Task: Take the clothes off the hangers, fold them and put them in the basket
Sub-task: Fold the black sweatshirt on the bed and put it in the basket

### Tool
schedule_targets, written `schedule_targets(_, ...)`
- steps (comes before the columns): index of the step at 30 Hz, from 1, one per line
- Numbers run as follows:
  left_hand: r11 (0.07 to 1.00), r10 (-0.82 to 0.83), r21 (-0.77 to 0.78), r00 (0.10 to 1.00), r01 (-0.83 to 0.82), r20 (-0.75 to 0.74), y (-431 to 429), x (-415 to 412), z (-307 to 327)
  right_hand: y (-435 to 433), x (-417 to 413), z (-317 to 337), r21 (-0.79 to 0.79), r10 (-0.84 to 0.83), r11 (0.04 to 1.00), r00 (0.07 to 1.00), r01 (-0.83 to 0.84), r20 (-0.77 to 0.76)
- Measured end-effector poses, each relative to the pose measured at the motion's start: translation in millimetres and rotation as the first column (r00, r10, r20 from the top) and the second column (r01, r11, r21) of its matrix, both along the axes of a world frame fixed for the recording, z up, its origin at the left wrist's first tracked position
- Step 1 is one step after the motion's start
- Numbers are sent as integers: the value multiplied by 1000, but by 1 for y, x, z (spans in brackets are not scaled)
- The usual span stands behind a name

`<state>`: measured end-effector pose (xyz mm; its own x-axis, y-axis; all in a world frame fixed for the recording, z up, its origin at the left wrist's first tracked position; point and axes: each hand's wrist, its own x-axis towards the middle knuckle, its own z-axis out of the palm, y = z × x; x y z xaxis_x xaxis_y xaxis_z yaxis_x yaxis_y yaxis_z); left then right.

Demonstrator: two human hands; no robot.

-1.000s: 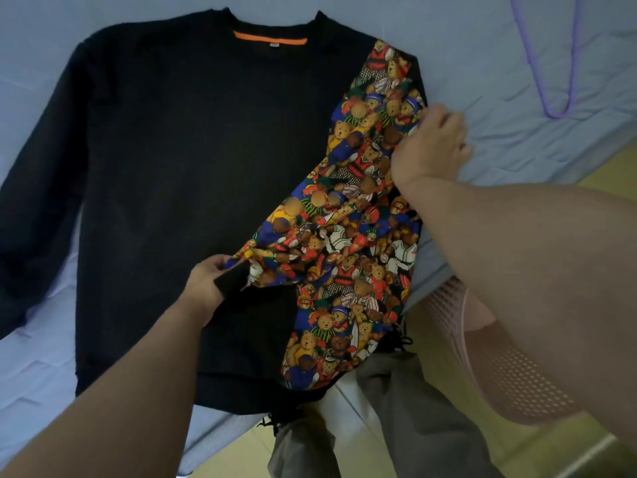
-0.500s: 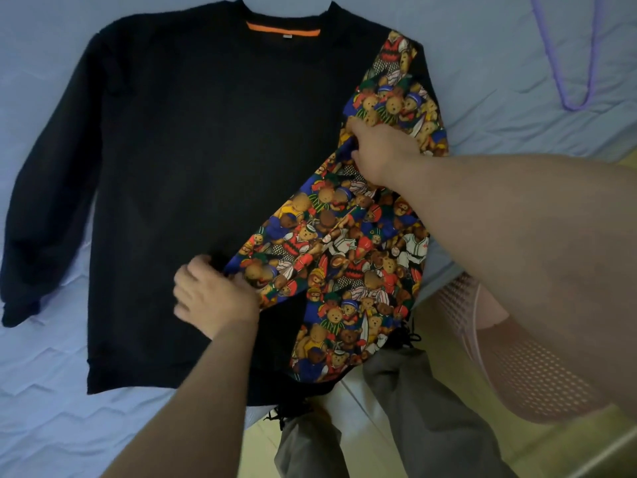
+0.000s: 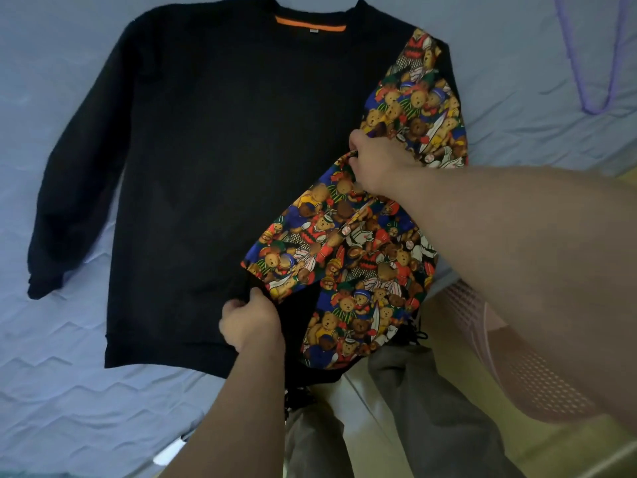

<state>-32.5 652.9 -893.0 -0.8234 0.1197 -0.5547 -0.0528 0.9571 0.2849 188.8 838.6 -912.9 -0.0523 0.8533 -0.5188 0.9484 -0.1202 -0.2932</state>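
While one sweatshirt (image 3: 224, 150) lies flat, left hand (image 3: 251, 322) and right hand (image 3: 379, 163) grip it.

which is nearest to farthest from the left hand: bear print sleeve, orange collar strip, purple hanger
1. Bear print sleeve, right beside the left hand.
2. Orange collar strip, at the top of the sweater.
3. Purple hanger, far top right.

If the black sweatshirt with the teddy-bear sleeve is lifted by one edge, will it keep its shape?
Probably not: the black sweatshirt lies limp, and its teddy-bear sleeve folds over where the right hand grips it. The thick-looking fabric would likely sag rather than slip.
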Motion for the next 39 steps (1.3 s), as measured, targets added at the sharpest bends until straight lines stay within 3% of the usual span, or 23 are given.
schedule_targets(3, 972, -176, 137, 976, 193, -127, 3, -3, 15, 3, -7, 0, 35, 8, 999, 998, -10, 58)
schedule_targets(7, 973, -30, 231, 999, 23, 26, 11, -14, 19, 7, -19, 2, 88, -21, 996, 996, 14, 86)
schedule_targets(10, 960, -109, 272, 986, 70, 129, 14, -27, 13, 8, -23, 0, 100, -28, 995, 991, 15, 132)
schedule_targets(12, 944, -173, 320, 940, 74, 295, 15, -30, 14, 8, -23, 2, 100, -43, 995, 988, 28, 147)
schedule_targets(15, 946, -259, 292, 875, 143, 410, 15, -34, 16, 6, -27, 5, 42, -4, 999, 1000, 4, 0)
schedule_targets(17, 945, -261, 284, 892, 159, 370, 14, -37, 12, 4, -35, 8, -62, 132, 988, 985, -139, -116)
schedule_targets(19, 951, -200, 299, 904, 86, 379, 12, -37, 9, 1, -45, 8, -113, 268, 954, 958, -279, -100)
schedule_targets(21, 944, -173, 326, 923, 54, 345, 12, -36, 7, 2, -54, 6, -102, 298, 948, 953, -301, -46)
schedule_targets(24, 916, -312, 296, 944, 271, 103, 11, -39, 3, 7, -66, 9, -70, 329, 943, 943, -325, 51)
schedule_targets(26, 866, -466, 166, 881, 472, -78, 12, -41, 2, 6, -74, 9, -7, 333, 942, 937, -335, 104)
schedule_targets(31, 819, -567, 0, 810, 574, -147, 18, -49, -6, -22, -87, 2, 149, 209, 967, 978, -209, 14)
schedule_targets(33, 833, -549, -10, 824, 554, -140, 20, -48, -7, -43, -87, -3, 210, 286, 932, 955, -295, 73)
schedule_targets(37, 963, -233, 113, 965, 246, -117, 32, -56, -12, -81, -78, -17, 120, 306, 941, 947, -317, 102)
schedule_targets(39, 980, -170, 81, 975, 182, -144, 36, -59, -12, -93, -68, -23, 104, 311, 940, 940, -326, 139)
